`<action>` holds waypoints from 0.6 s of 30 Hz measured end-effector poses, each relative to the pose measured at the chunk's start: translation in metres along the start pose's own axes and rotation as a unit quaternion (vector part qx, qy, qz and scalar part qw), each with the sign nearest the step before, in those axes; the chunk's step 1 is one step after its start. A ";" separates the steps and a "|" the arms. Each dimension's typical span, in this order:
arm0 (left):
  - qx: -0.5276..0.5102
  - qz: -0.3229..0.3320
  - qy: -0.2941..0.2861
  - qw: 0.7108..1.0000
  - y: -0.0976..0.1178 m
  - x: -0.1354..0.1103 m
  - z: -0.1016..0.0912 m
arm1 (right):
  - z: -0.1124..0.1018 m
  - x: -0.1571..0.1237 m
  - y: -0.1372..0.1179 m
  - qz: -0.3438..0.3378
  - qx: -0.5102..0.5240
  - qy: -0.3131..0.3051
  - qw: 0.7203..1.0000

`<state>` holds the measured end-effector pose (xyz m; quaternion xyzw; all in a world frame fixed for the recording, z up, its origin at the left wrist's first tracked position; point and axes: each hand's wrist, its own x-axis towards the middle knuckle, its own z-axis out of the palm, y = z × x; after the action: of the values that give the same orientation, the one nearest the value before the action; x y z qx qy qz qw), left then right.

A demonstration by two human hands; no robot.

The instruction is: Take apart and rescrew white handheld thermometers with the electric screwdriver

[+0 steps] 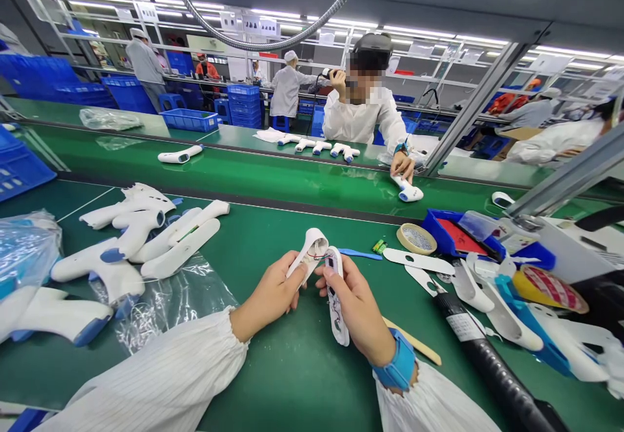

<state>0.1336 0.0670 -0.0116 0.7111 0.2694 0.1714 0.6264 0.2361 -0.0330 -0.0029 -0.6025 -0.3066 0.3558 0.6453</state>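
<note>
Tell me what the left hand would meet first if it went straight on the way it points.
Probably the white plastic housing piece in the right hand, just past the white shell that the left hand grips; depth is hard to judge from this view.

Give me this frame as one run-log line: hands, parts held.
left hand: white thermometer shell | right hand: white display part | between: thin wires | surface: green bench mat

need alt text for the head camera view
The left hand holds a curved white plastic shell and the right hand a white plastic handle piece over a green workbench, with white gun-shaped plastic thermometers piled to the left.
</note>
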 end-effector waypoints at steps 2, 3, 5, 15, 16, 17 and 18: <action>0.004 0.000 0.001 1.000 0.001 0.000 0.000 | 0.000 0.000 0.000 0.001 -0.001 0.001 1.000; 0.005 -0.001 0.002 1.000 0.002 -0.001 0.000 | 0.000 0.000 0.000 0.000 -0.003 0.000 1.000; 0.004 -0.002 0.004 1.000 0.002 -0.001 0.000 | 0.000 0.000 0.001 -0.003 -0.007 -0.004 1.000; -0.014 -0.001 0.010 1.000 -0.001 0.001 0.001 | 0.000 0.001 0.003 -0.008 -0.008 -0.005 1.000; -0.017 -0.003 0.010 1.000 -0.001 0.000 0.001 | 0.000 0.001 0.003 -0.008 -0.009 -0.006 1.000; -0.020 -0.004 0.008 1.000 -0.001 0.000 0.001 | 0.000 0.001 0.002 -0.008 -0.009 -0.007 1.000; -0.024 -0.005 0.006 1.000 -0.001 0.000 0.001 | 0.000 0.001 0.002 -0.007 -0.008 -0.008 1.000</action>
<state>0.1338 0.0659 -0.0124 0.6936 0.2729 0.1787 0.6422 0.2367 -0.0318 -0.0052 -0.6027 -0.3186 0.3532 0.6406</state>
